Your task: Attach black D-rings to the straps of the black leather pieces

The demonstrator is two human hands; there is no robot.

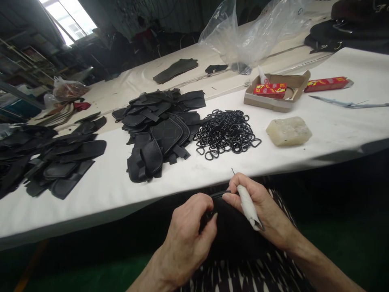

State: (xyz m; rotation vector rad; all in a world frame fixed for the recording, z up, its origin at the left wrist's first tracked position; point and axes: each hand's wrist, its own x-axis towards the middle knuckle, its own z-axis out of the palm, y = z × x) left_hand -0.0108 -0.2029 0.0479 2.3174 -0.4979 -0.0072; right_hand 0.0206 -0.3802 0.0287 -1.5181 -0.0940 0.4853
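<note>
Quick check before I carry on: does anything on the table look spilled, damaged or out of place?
Nothing looks plainly spilled or damaged. Mildly odd: one red carton lies outside the open cardboard box, while a similar red carton sits inside it.

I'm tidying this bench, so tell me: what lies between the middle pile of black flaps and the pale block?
In the head view, a heap of black rings lies between the black flaps and the pale block.

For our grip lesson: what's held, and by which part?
The right hand holds a pointed tool by its wrapped handle; it and the left hand seemingly pinch a black piece by its edge.
</note>
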